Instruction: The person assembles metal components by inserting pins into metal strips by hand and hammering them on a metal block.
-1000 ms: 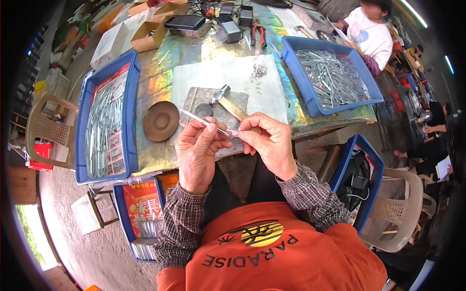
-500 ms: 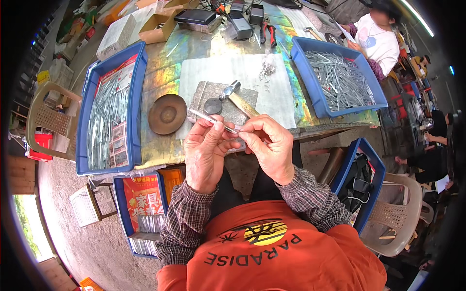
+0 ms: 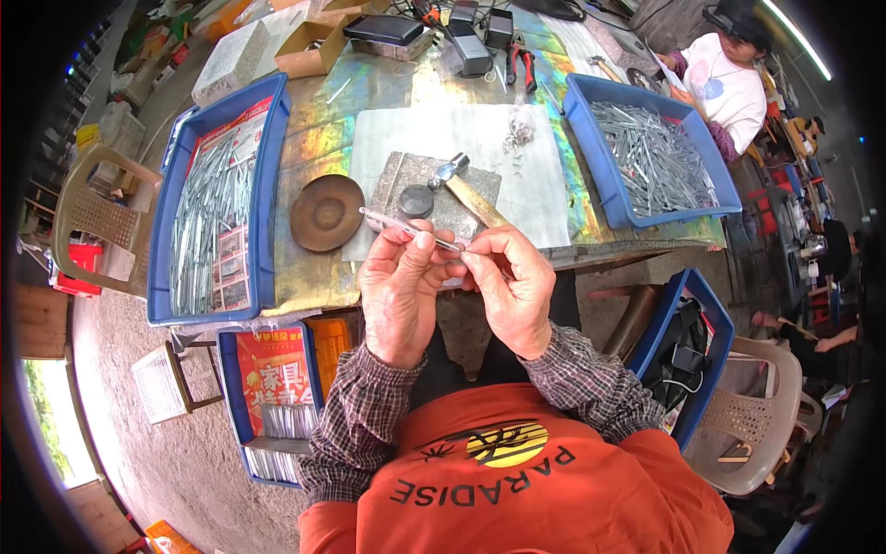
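My left hand (image 3: pixel 400 297) pinches a slim, silvery, pen-like metal piece (image 3: pixel 386 222) between thumb and fingers; its far end points up and left. At its near end, the thumb and forefinger of my right hand (image 3: pixel 513 294) are pinched together, touching the piece. Just beyond my hands, a hammer (image 3: pixel 475 198) with a wooden handle rests on a grey stone slab (image 3: pixel 482 180). A round dark metal block (image 3: pixel 415 201) sits on the slab too. Left of it stands a round brown dish (image 3: pixel 327 213). My fingertips partly hide the piece's near end.
Blue bins of thin metal pieces stand at left (image 3: pixel 269 194) and right (image 3: pixel 591 157) on the table. Pliers (image 3: pixel 520 69) and black boxes (image 3: pixel 473 54) lie at the back. Lower bins (image 3: pixel 242 420) and plastic chairs (image 3: pixel 752 415) flank me. Another person (image 3: pixel 724 88) sits far right.
The view has shifted slightly, so the table things appear a little farther right. Both hands keep their pinch on the metal piece, with only slight finger movement.
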{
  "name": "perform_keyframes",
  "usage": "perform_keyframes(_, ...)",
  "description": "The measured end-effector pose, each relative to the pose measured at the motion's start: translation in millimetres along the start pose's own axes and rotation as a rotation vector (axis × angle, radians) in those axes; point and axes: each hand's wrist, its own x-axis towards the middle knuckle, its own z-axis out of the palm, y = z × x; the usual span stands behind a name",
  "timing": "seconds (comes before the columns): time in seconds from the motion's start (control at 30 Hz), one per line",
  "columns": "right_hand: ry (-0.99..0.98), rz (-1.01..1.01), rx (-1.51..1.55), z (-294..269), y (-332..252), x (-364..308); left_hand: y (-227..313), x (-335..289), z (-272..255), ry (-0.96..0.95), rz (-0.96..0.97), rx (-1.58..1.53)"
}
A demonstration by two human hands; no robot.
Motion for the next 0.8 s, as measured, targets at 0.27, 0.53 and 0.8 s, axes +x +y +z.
perform_keyframes(0.27, 0.014, 0.072, 0.087, 4, -5, 1, -5, -1, 4, -0.016, 0.146, 0.092)
perform_keyframes(0.53, 0.02, 0.062, -0.025, 4, 1, 2, -4, -3, -3, 0.003, 0.146, 0.159)
perform_keyframes(0.8, -0.119, -0.059, -0.193, -4, 4, 2, 0, -5, -11, 0.039, 0.106, 0.104)
